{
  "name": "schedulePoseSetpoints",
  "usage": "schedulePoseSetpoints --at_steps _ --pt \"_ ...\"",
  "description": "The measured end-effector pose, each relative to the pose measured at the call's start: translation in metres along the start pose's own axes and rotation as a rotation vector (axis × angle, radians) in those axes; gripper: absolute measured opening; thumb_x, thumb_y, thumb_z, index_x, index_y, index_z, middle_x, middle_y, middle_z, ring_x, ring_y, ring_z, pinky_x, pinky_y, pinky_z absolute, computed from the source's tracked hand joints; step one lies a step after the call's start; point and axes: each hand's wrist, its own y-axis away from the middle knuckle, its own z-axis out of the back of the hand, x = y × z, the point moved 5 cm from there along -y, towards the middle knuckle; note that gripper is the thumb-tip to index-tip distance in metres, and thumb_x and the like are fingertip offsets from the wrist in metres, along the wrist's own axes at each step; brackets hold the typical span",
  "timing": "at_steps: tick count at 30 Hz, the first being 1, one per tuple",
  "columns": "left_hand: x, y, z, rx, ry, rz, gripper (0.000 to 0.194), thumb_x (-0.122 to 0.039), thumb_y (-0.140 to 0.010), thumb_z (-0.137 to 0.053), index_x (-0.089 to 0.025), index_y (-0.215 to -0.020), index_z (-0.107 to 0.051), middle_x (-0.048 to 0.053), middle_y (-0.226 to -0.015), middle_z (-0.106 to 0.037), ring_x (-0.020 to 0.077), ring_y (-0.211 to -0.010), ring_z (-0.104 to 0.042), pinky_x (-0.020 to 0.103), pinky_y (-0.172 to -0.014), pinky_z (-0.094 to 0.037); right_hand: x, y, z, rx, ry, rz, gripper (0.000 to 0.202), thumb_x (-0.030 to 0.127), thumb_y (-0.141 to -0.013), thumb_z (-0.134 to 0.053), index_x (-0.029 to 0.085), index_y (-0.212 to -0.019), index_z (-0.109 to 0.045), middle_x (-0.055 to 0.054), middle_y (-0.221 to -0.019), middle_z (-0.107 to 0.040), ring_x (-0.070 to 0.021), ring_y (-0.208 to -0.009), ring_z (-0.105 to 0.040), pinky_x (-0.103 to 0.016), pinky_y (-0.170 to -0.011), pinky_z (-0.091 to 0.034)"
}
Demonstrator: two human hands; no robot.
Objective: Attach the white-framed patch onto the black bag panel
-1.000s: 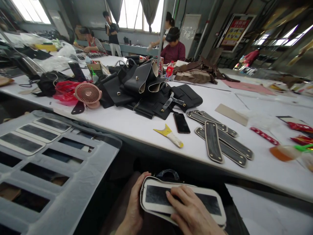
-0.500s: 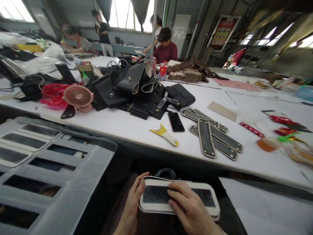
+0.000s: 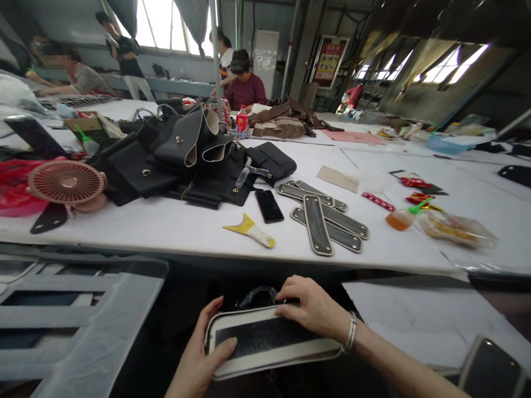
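Currently: one pale-bordered panel [image 3: 263,337] with a dark centre, tilted, low between two bare hands. Left hand [image 3: 202,354]: clamped on the panel's left end, thumb flat on top, fingers around the edge. Right hand [image 3: 306,305]: fingers bent and drawn together over the panel's far edge; whether they grip anything cannot be told. Handle [image 3: 255,295], curved, one: just beyond the panel, left of the right hand's fingertips. Progress, by judgement: panel and pale rim [image 3: 244,312] lie close along the far side, so this piece looks well along; a dark line under the near edge suggests seating there is unfinished, and the far right corner is hidden by the right hand. Studded strips [image 3: 318,224], several, overlapping: on the worktop [image 3: 199,243] beyond the right hand, well apart from it. Yellow-ended tool [image 3: 251,229]: beyond both hands, near the worktop's front edge; phone [image 3: 269,207] just past it. Edges and room: that front edge runs beyond the right hand's knuckles and limits reach forward; slotted rack [image 3: 99,326] lies left of the left hand, apart from it; pale sheet [image 3: 398,309] lies beyond the right forearm. Moving room appears best toward the body, tightest ahead
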Motion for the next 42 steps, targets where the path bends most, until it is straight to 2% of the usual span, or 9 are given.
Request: schedulePoseSetpoints --at_steps 3,6,9,11,16,22,29,36,42 --pt "-0.014 -0.001 0.004 -0.004 -0.332 -0.24 0.061 -0.037 -0.078 -0.066 -0.025 -0.135 -0.047 0.013 -0.142 -0.051 0.0341 -0.131 -0.048 0.052 -0.105 -0.043 -0.001 -0.016 -0.005 0.111 -0.018 0.062 0.01 0.023 -0.082 -0.071 0.018 -0.078 -0.079 -0.001 -0.074 -0.069 -0.0132 -0.068 -0.061 -0.022 -0.065 -0.044" --pt "-0.047 0.008 -0.009 -0.019 -0.815 -0.653 0.054 -0.015 -0.079 -0.056 -0.031 -0.131 -0.054 0.008 -0.147 -0.044 0.0317 -0.134 -0.042 0.055 -0.105 -0.041 0.002 -0.024 -0.009 0.187 -0.007 0.143 0.013 0.019 -0.082 -0.067 0.016 -0.076 -0.078 -0.002 -0.072 -0.068 -0.012 -0.064 -0.058 -0.021 -0.062 -0.041" --pt "-0.074 0.022 -0.046 0.185 -1.057 -1.082 0.061 -0.004 -0.073 -0.048 -0.03 -0.128 -0.059 0.005 -0.13 -0.061 0.0246 -0.114 -0.056 0.04 -0.09 -0.049 0.004 -0.027 -0.009 0.241 0.007 0.215 0.015 0.016 -0.082 -0.063 0.014 -0.075 -0.076 -0.003 -0.07 -0.066 -0.012 -0.063 -0.054 -0.022 -0.062 -0.039" --pt "-0.082 0.028 -0.069 0.37 -1.067 -1.245 0.057 -0.005 -0.073 -0.047 -0.022 -0.125 -0.061 0.004 -0.115 -0.069 0.0195 -0.097 -0.063 0.031 -0.078 -0.052 0.004 -0.029 -0.009 0.257 0.008 0.238 0.016 0.014 -0.081 -0.061 0.013 -0.072 -0.075 -0.002 -0.068 -0.065 -0.011 -0.06 -0.051 -0.022 -0.06 -0.037" --pt "-0.083 0.027 -0.094 0.356 -1.018 -1.256 0.044 -0.008 -0.076 -0.047 -0.018 -0.116 -0.064 0.002 -0.098 -0.073 0.0179 -0.08 -0.063 0.029 -0.067 -0.052 0.002 -0.033 -0.013 0.264 -0.003 0.281 0.017 0.01 -0.078 -0.059 0.013 -0.064 -0.069 0.001 -0.061 -0.057 -0.009 -0.056 -0.044 -0.021 -0.056 -0.034" --pt "-0.076 0.03 -0.095 0.2 -0.931 -1.254 0.025 -0.026 -0.09 -0.049 -0.022 -0.103 -0.07 0.0 -0.093 -0.072 0.0186 -0.079 -0.061 0.032 -0.064 -0.048 -0.003 -0.037 -0.018 0.262 0.004 0.309 0.014 0.009 -0.077 -0.058 0.013 -0.066 -0.066 0.002 -0.063 -0.056 -0.0084 -0.058 -0.045 -0.019 -0.056 -0.035" --pt "-0.075 0.029 -0.099 0.222 -0.949 -1.261 0.024 -0.03 -0.091 -0.052 -0.021 -0.105 -0.069 0.001 -0.093 -0.07 0.0174 -0.08 -0.06 0.031 -0.065 -0.047 0.002 -0.034 -0.018 0.262 0.094 0.31 0.013 0.011 -0.08 -0.058 0.014 -0.069 -0.064 0.0 -0.069 -0.061 -0.0099 -0.06 -0.048 -0.02 -0.057 -0.035" --pt "-0.075 0.028 -0.099 0.282 -1.041 -1.307 0.028 -0.039 -0.091 -0.054 -0.02 -0.107 -0.066 0.003 -0.101 -0.07 0.0203 -0.099 -0.06 0.031 -0.084 -0.049 0.004 -0.039 -0.01 0.199 0.256 0.293 0.019 0.015 -0.091 -0.046 0.009 -0.087 -0.064 -0.013 -0.087 -0.065 -0.02 -0.075 -0.056 -0.03 -0.069 -0.041" --pt "-0.075 0.028 -0.106 0.3 -1.227 -1.322 0.053 -0.066 -0.084 -0.054 -0.019 -0.106 -0.065 0.011 -0.117 -0.069 0.025 -0.102 -0.062 0.033 -0.082 -0.051 0.009 -0.03 -0.008 0.274 0.215 0.325 0.017 0.013 -0.089 -0.048 0.007 -0.092 -0.063 -0.018 -0.093 -0.063 -0.0257 -0.084 -0.055 -0.037 -0.075 -0.044"
